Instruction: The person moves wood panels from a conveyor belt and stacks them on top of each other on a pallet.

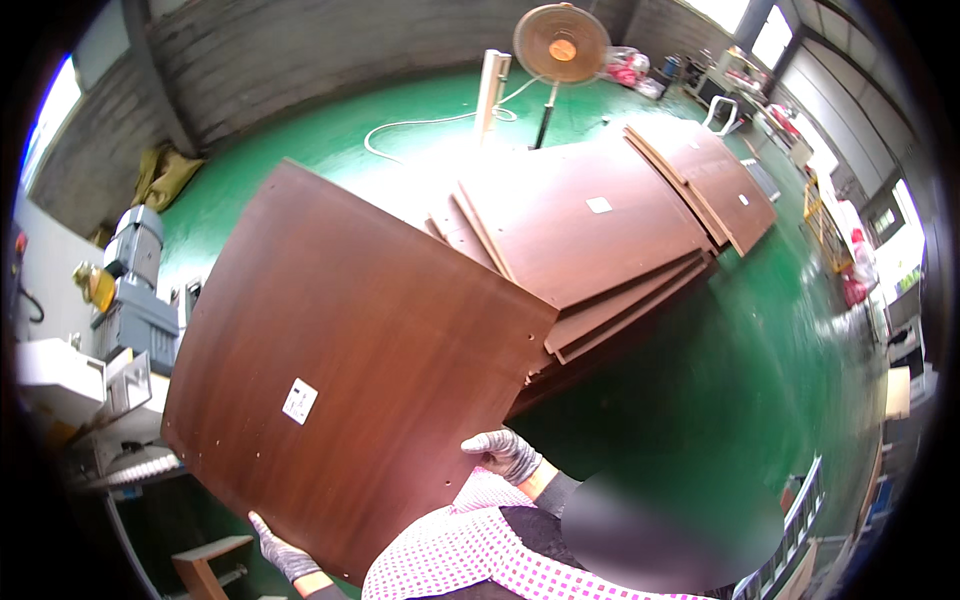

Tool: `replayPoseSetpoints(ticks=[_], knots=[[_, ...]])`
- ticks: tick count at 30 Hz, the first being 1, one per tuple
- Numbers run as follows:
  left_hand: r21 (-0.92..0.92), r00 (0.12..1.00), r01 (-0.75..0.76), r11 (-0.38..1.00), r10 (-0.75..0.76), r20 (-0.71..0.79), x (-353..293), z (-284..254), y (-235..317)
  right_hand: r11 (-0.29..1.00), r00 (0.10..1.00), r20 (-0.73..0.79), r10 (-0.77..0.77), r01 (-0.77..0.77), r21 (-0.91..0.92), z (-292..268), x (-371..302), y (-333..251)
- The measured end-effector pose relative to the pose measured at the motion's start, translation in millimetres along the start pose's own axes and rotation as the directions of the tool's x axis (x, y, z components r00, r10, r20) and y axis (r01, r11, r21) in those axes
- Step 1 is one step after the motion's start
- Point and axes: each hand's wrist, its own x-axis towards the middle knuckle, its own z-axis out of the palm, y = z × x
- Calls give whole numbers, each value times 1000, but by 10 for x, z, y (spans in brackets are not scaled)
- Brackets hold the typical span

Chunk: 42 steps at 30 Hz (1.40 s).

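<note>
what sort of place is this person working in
Most likely a furniture or wood-panel workshop: a large brown panel with holes near its edge, more brown panels stacked beyond it, and grey machinery at the left.

One fisheye camera, the left of a head-worn pair, looks down and ahead from the person's own viewpoint. The left hand (283,553), right hand (507,456) and brown panel (370,330) are close; beyond, green floor (770,340) reaches a distant grey wall (300,50), everything framed by a curved black rim.
</note>
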Motion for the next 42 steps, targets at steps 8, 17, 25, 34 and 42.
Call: replayPoseSetpoints(ticks=[8, 17, 25, 34, 42], knots=[[25, 968, 78, 997, -82, 236, -57, 879, -137, 974, 961, -176, -211, 223, 48, -521, -677, -100], [-41, 900, 126, 991, -97, 426, -381, 1262, -213, 939, 894, -334, -299, 338, 65, -769, -1203, -194], [-87, 629, -235, 968, 220, 745, -1849, 2754, -130, 780, 710, -390, -587, 624, -38, -1344, -1465, -1722], [-43, 604, -87, 995, 87, 792, -4532, 5979, -1304, 554, 475, -371, -798, 821, -139, -2838, -2463, -5452], [175, 576, -192, 966, -34, 817, -6253, 8429, -2396, 528, 334, -525, -783, 804, -275, -4428, -2903, -8132]])
